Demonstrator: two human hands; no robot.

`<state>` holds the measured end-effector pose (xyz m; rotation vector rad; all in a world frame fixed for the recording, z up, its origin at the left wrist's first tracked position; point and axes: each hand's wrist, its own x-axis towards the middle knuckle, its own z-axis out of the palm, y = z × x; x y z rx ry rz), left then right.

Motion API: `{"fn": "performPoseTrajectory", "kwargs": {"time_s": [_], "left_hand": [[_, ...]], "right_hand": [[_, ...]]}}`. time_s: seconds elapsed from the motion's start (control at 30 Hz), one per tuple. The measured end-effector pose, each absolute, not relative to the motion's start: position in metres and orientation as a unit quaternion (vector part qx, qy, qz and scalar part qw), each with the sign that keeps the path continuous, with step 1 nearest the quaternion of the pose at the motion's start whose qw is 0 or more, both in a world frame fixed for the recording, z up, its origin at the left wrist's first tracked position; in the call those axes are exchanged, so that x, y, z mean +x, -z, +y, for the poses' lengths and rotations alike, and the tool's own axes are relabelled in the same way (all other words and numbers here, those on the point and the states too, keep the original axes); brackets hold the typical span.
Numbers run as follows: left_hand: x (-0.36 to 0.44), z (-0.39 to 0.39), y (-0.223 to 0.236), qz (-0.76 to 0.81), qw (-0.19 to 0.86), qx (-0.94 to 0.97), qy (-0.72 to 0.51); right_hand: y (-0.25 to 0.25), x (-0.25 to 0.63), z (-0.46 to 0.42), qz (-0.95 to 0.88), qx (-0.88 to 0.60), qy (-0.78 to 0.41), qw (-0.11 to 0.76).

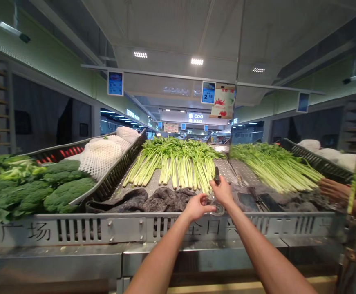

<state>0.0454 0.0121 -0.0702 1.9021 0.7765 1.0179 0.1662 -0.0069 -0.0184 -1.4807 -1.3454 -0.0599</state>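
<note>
My right hand (222, 192) is closed around a short black thing (216, 174) that sticks up above the fingers; its lower part is hidden. My left hand (195, 207) is curled beside it, with the thumb at a clear round thing (217, 208) that looks like a roll of tape. Both hands are above the front rim of the grey crate (125, 228). Just beyond them, bunches of celery (184, 163) lie in a row with stalk ends toward me. A dark crumpled cloth (165, 200) lies between the celery and the rim.
Broccoli (69, 185) fills the left side, beside a black slatted crate (116, 167) with produce in white foam nets (101, 157). A mirror panel (266, 118) on the right reflects the celery. Price signs (115, 83) hang from a rail overhead.
</note>
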Motion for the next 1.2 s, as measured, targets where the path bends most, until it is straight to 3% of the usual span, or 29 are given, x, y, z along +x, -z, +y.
{"fn": "performPoseTrajectory", "kwargs": {"time_s": [0.63, 1.2], "left_hand": [[0.042, 0.011, 0.069, 0.311, 0.365, 0.773, -0.416], [0.016, 0.004, 0.056, 0.313, 0.482, 0.683, -0.451]], "right_hand": [[0.018, 0.165, -0.003, -0.571, -0.609, 0.027, 0.55], [0.013, 0.133, -0.001, -0.61, -0.594, 0.008, 0.525]]}}
